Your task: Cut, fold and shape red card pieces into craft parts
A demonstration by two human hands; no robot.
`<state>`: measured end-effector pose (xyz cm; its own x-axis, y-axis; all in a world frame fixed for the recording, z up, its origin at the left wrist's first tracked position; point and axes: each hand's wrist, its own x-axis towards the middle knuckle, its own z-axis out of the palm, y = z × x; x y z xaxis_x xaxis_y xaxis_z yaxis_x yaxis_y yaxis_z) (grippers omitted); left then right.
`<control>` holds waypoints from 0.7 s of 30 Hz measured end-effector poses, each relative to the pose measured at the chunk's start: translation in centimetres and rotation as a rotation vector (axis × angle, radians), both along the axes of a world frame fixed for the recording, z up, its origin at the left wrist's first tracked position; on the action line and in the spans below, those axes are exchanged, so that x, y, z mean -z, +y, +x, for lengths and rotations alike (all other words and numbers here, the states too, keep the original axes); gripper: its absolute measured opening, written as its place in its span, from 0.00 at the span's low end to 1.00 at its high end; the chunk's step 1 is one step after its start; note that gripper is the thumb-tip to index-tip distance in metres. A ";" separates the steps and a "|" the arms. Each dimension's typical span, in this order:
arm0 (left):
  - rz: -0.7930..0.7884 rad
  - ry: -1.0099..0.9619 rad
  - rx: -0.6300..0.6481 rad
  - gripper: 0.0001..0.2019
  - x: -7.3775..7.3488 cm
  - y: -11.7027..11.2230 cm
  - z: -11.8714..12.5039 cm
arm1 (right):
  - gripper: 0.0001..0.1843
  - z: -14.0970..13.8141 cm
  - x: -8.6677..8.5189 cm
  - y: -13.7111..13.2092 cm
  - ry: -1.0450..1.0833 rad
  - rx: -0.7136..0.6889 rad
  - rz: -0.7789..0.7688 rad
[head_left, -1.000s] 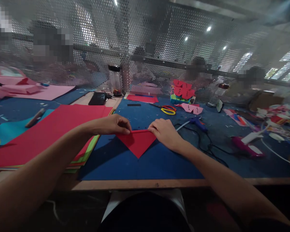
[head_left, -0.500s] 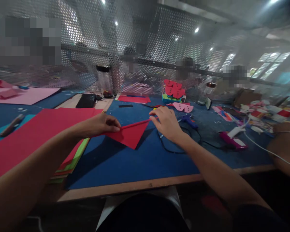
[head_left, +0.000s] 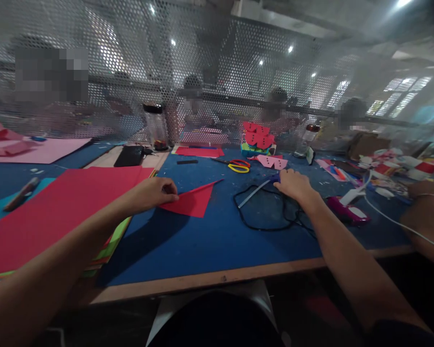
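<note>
A red paper triangle [head_left: 193, 201] with a rolled top edge lies on the blue mat [head_left: 210, 241]. My left hand [head_left: 154, 192] pinches its left corner, fingers closed on the paper. My right hand [head_left: 294, 184] is out to the right, fingers curled over a blue glue gun [head_left: 275, 178] whose pale glue stick [head_left: 253, 192] points back towards the triangle. The gun's black cord [head_left: 271, 219] loops on the mat below that hand.
A stack of coloured sheets, red on top [head_left: 54, 209], lies at the left. Yellow and red scissors [head_left: 238, 166], pink and red cut-outs [head_left: 260, 137], a jar [head_left: 154, 125] and a pink tool [head_left: 345, 211] stand farther back. A perforated metal screen [head_left: 217, 72] closes the rear; a person's arm [head_left: 428, 217] rests at the right.
My right hand let go of the triangle's right end and moved right onto the glue gun. The left hand kept its hold, and the paper settled back on the mat.
</note>
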<state>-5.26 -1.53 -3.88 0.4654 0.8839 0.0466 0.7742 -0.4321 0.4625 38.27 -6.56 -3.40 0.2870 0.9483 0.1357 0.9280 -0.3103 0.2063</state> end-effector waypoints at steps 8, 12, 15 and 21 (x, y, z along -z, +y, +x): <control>0.036 0.094 0.054 0.11 0.7 -0.4 0.1 | 0.24 1.6 1.0 0.7 0.046 0.045 -0.041; 0.076 0.114 0.043 0.09 0.7 -1.0 0.5 | 0.25 1.5 1.2 0.6 0.088 0.068 0.018; 0.101 0.128 0.036 0.10 0.7 -1.6 0.6 | 0.28 1.4 0.6 0.3 0.132 0.063 0.106; 0.158 0.153 0.030 0.10 1.0 -2.8 -0.3 | 0.28 0.8 -1.7 0.0 0.279 -0.059 0.298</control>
